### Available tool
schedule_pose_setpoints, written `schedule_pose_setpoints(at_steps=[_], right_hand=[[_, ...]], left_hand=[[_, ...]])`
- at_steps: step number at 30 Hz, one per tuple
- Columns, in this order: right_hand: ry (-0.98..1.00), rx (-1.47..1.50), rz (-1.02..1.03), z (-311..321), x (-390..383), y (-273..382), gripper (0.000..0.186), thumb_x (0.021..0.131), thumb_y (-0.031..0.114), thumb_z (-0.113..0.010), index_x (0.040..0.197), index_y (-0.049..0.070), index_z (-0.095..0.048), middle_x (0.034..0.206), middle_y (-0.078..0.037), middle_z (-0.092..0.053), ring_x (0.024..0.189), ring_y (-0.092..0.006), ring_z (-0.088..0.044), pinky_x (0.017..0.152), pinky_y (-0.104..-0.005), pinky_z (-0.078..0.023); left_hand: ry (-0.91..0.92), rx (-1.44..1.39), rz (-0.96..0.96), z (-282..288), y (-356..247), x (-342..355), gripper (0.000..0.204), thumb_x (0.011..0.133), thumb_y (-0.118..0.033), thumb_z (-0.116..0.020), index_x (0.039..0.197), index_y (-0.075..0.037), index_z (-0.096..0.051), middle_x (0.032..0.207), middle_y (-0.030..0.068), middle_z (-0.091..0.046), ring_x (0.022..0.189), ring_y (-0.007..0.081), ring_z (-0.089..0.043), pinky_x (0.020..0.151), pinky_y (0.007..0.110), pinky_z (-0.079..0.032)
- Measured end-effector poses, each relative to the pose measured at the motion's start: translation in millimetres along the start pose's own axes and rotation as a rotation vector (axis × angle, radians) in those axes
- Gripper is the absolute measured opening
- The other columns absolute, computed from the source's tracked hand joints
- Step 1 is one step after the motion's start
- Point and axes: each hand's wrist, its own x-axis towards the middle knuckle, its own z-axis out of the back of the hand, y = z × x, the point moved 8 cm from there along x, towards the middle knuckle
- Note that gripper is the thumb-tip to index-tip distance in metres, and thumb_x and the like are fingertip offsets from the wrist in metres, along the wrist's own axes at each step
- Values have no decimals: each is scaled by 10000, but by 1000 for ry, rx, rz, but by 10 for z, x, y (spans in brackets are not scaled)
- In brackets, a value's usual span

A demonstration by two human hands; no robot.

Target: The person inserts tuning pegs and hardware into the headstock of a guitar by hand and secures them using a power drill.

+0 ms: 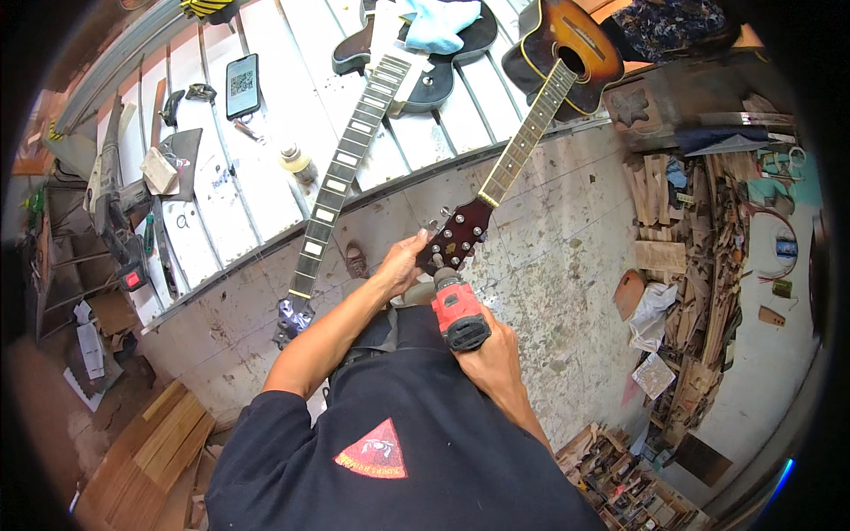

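A sunburst acoustic guitar (584, 49) lies with its body at the table's far right edge. Its neck slants toward me and ends in a dark headstock (460, 232) with silver tuning hardware. My left hand (403, 265) grips the headstock's left edge, thumb on top; the fingers beneath are partly hidden. In my right hand (496, 358) is a red and black cordless drill (458, 311), its nose at the headstock's near end. Whether a bit touches a screw is too small to tell. Left of my left forearm, an electric guitar neck (341, 177) with pale block inlays extends past the table edge.
On the slatted white table (266, 168) lie a phone (243, 86), a small bottle (297, 162), a sanding block (159, 173) and a blue cloth (438, 25) over the dark guitar body (429, 88). Wood offcuts (699, 301) pile up at right; boards (168, 434) lie lower left.
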Motion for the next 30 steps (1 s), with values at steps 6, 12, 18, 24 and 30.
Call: schedule_pose_setpoints(at_steps=[6, 12, 18, 24, 30], right_hand=[[65, -39, -37, 5, 107, 100, 460, 810, 180, -759, 1206, 7, -602, 930, -269, -708, 884, -481, -679, 765, -521, -538], [53, -32, -46, 23, 183, 140, 458, 814, 180, -757, 1218, 24, -609, 949, -262, -713, 899, -474, -682, 772, -524, -539], [62, -69, -37, 17, 242, 129, 445, 819, 183, -753, 1214, 30, -615, 954, -261, -713, 903, -478, -679, 771, -530, -537], [82, -68, -63, 24, 275, 95, 411, 825, 197, -752, 1166, 17, -611, 954, -272, -708, 898, -492, -672, 772, -537, -531], [106, -80, -91, 22, 283, 50, 398, 831, 206, -748, 1136, -2, -599, 940, -286, -702, 896, -500, -669, 774, -541, -526]], left_hand=[[-21, 66, 31, 35, 11, -24, 455, 1077, -439, -490, 1304, -69, -625, 1218, 37, -681, 1071, 142, -642, 968, 395, -515], [-53, 93, 16, 4, 25, -13, 405, 1092, -400, -484, 1282, -79, -644, 1201, 21, -684, 1060, 125, -631, 958, 402, -498], [-87, 136, 23, 165, 180, 145, 417, 1082, -433, -492, 1280, -103, -653, 1219, 42, -686, 1180, 175, -580, 1037, 484, -421], [-123, 175, 9, 140, 189, 142, 439, 1094, -414, -443, 1271, -51, -617, 1202, 64, -674, 1067, 176, -645, 944, 404, -541], [-128, 178, 11, 119, 175, 114, 396, 1101, -392, -440, 1220, -64, -629, 1146, 54, -682, 1036, 157, -644, 934, 378, -544]])
